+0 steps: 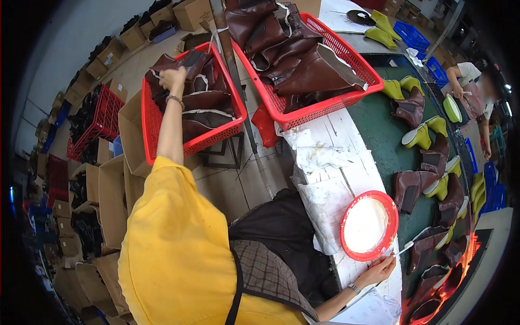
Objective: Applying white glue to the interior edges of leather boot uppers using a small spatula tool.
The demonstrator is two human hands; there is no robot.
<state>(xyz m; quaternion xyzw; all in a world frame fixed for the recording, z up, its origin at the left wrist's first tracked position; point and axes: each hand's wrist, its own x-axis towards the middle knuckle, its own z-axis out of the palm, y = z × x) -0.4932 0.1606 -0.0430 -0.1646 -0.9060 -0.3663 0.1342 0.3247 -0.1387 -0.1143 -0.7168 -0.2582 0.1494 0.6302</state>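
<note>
My left hand (173, 79) reaches into the left red basket (241, 122) and closes on a brown leather boot upper (196, 66) at the top of the pile; the fingertips are partly hidden. More brown uppers (208, 101) with pale edges lie below it. My right hand (381, 268), low on the right, grips a thin brush (404, 248) with a pale tip pointing away from me. Just beyond that hand, a red bowl (394, 208) of white paste (365, 224) stands on the white bench (352, 130).
A second red basket (319, 111) of brown uppers stands on the bench. Right of it, a green conveyor (374, 122) carries brown boots (411, 187) and yellow-green shoe lasts (417, 137). Stained cloth (319, 211) drapes the bench edge. Cardboard boxes (111, 200) line the left. Another person (471, 81) works across the conveyor.
</note>
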